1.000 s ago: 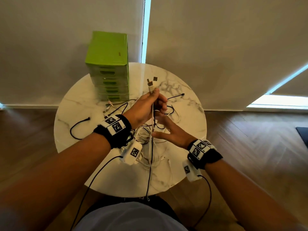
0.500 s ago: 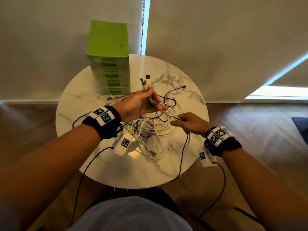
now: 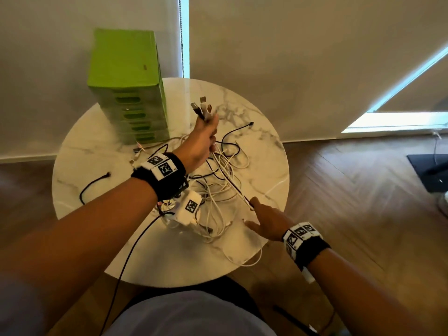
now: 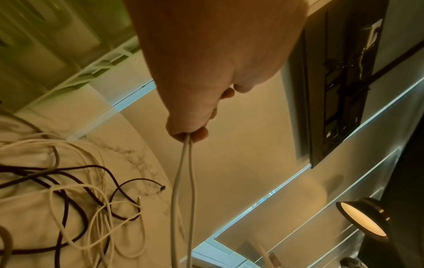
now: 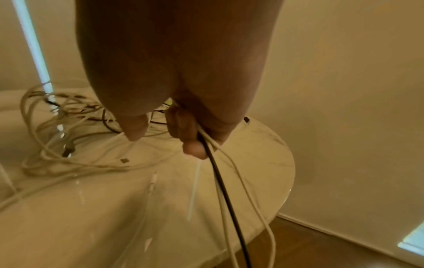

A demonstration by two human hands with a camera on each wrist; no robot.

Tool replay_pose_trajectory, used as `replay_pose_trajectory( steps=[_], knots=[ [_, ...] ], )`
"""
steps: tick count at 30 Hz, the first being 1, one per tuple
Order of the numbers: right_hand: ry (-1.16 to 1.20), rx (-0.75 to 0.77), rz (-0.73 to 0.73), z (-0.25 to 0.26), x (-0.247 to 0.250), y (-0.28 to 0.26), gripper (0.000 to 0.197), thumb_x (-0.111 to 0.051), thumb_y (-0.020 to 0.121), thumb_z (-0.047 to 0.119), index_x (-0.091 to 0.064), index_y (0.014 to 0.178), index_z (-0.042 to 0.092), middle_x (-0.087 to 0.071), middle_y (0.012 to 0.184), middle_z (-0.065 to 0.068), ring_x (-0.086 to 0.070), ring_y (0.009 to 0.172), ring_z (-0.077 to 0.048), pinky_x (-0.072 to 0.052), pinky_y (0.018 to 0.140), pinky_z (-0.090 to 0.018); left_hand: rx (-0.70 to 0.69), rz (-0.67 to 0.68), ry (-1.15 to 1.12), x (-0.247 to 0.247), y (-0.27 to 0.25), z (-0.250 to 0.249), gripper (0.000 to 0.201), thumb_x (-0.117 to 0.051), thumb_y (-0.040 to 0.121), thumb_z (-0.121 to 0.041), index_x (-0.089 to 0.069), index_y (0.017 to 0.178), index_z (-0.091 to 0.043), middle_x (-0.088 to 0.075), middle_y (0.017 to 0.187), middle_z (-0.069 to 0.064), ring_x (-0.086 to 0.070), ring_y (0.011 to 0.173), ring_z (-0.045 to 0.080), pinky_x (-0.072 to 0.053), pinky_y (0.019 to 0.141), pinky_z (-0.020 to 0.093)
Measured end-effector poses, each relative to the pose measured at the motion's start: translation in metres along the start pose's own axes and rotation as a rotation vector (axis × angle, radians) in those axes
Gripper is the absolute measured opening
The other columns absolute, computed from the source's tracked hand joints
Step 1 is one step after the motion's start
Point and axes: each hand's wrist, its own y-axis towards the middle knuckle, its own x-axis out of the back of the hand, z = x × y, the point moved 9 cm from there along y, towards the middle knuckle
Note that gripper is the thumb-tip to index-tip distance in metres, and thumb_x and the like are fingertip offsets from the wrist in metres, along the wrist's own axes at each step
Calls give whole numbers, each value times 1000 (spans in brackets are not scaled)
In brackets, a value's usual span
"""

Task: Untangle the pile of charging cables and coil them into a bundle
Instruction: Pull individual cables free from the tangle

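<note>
so, nearest: right hand (image 3: 265, 220) low at about 5 o'clock of the round marble table (image 3: 80, 151), thumb spread out, fingers curled round three strands (image 5: 220, 163), one black and two white, which trail past the table edge. the same strands run taut up toward 12 o'clock. mid table: tangled cable pile (image 3: 218, 190), white and black mixed, count of cables cannot be told. one loose black cable end (image 3: 94, 184) at 9 o'clock, another black tip (image 3: 251, 123) at 1 o'clock. left hand (image 3: 201, 141) raised over the pile's far side, fist clenched on the strands, three plug ends (image 3: 202, 107) sticking out above it; its wrist view shows two white strands leaving the fist. far, 11 o'clock: one green drawer unit (image 3: 128, 86), five drawers, against the wall.
</note>
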Motion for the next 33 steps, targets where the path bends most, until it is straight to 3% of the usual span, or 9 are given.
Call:
replay_pose_trajectory(
  steps=[2,5,8,11,14,20,23,27,33],
  knots=[
    [50,-21,65,0,5,5,70,-52,89,71,-38,136,21,-61,121,-3,-62,105,-25,-50,92,-40,1,-30,74,-1,9,5,41,-43,108,-34,-32,145,-18,-37,79,-10,-28,60,6,-30,56,22],
    [234,24,8,6,41,25,77,-29,87,81,-59,111,14,-62,103,-5,-58,95,-22,-45,95,-46,11,-19,103,-2,27,0,11,-41,108,-39,-47,114,-32,-29,73,-8,-23,55,6,-25,50,21],
    [437,12,-94,0,89,59,63,-32,99,63,-62,111,9,-65,106,-11,-59,99,-26,-43,98,-44,58,-29,86,3,44,-2,23,-39,108,-42,-43,90,-29,-23,68,-7,-17,51,7,-22,45,21],
    [448,6,-159,-15,129,115,39,-50,101,48,-60,117,14,-67,106,-6,-61,96,-22,-45,86,-35,88,-46,100,9,64,5,31,-39,108,-43,-34,83,-26,-21,66,-7,-15,50,8,-23,42,20],
    [497,-32,-158,-31,138,180,30,-56,99,46,-61,104,17,-69,101,-6,-65,95,-26,-50,86,-42,97,-61,135,14,72,13,33,-40,107,-45,-33,81,-27,-24,64,-9,-18,49,7,-24,43,20],
    [984,-236,-200,-46,119,259,36,-61,97,34,-55,68,14,-56,65,-8,-51,56,-22,-39,54,-32,100,-100,207,25,72,24,32,-39,107,-44,-37,80,-26,-27,63,-13,-22,50,5,-24,46,19],
    [1272,-249,-258,-42,117,273,30,-62,97,37,-55,75,18,-56,72,-3,-53,63,-18,-35,51,-29,109,-120,195,33,69,29,32,-40,108,-43,-40,82,-25,-30,61,-15,-24,51,5,-28,46,17],
    [1365,-77,-345,-4,154,258,30,-43,107,36,-54,85,18,-72,92,-3,-65,85,-19,-44,71,-32,106,-133,91,42,68,34,34,-38,108,-42,-37,79,-23,-25,63,-9,-19,55,10,-24,49,22],
    [1071,394,-314,82,203,174,23,-43,108,24,-52,117,4,-67,75,-12,-69,75,-28,-57,84,-40,121,-243,-212,60,62,40,40,-35,108,-43,-43,77,-18,-33,57,-6,-24,48,9,-28,45,21]
  ],
)
